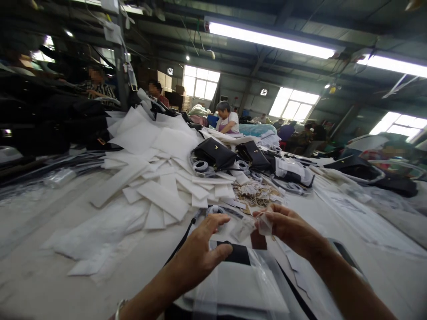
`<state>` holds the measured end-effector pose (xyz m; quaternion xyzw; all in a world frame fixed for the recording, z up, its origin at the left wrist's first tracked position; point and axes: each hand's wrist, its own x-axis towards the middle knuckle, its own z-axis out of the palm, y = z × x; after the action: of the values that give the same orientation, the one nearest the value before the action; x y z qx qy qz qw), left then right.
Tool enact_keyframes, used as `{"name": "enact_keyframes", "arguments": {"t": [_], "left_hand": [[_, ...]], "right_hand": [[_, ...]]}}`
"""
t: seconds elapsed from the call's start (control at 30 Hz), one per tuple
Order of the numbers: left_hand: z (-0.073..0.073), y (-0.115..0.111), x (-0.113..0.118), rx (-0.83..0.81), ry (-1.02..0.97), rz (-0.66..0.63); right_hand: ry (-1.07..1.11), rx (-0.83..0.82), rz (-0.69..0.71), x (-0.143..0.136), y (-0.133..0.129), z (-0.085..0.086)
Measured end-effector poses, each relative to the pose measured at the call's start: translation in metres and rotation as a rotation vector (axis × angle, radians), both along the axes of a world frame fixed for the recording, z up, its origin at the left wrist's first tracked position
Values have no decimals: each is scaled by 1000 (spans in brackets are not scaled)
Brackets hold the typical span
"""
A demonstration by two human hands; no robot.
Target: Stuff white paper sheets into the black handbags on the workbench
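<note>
My left hand (pixel 203 251) is raised over a flat item wrapped in clear plastic (pixel 247 284), its thumb and fingers apart and nothing between them. To the right, my right hand (pixel 288 224) pinches a small clear plastic packet (pixel 265 224) between thumb and fingers. A dark brown tag (pixel 259 240) hangs or lies just below that packet; which of the two is unclear. Another small clear packet (pixel 242 229) is between the hands. Black straps (pixel 295 289) run out from beside the wrapped item.
White foam sheets (pixel 163 195) are heaped at the left and centre. Black bags (pixel 215 153) and a pile of thin strings (pixel 255 193) are beyond my hands. A phone-like object (pixel 345 253) lies right. A person (pixel 228 120) works further back.
</note>
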<state>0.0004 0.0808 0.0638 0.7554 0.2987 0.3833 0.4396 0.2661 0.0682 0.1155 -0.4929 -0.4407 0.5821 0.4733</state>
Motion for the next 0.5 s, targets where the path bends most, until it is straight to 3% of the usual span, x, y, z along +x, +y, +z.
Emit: {"name": "enact_keyframes", "arguments": {"t": [0.1, 0.23, 0.37, 0.5], "left_hand": [[5, 15, 6, -196, -144, -168], [2, 35, 12, -448, -335, -398], [0, 58, 9, -534, -331, -362], [10, 83, -2, -519, -331, -358]], "right_hand": [[108, -9, 28, -30, -2, 2], [206, -10, 64, -50, 4, -4], [169, 22, -63, -53, 15, -8], [-8, 92, -115, -55, 23, -11]]}}
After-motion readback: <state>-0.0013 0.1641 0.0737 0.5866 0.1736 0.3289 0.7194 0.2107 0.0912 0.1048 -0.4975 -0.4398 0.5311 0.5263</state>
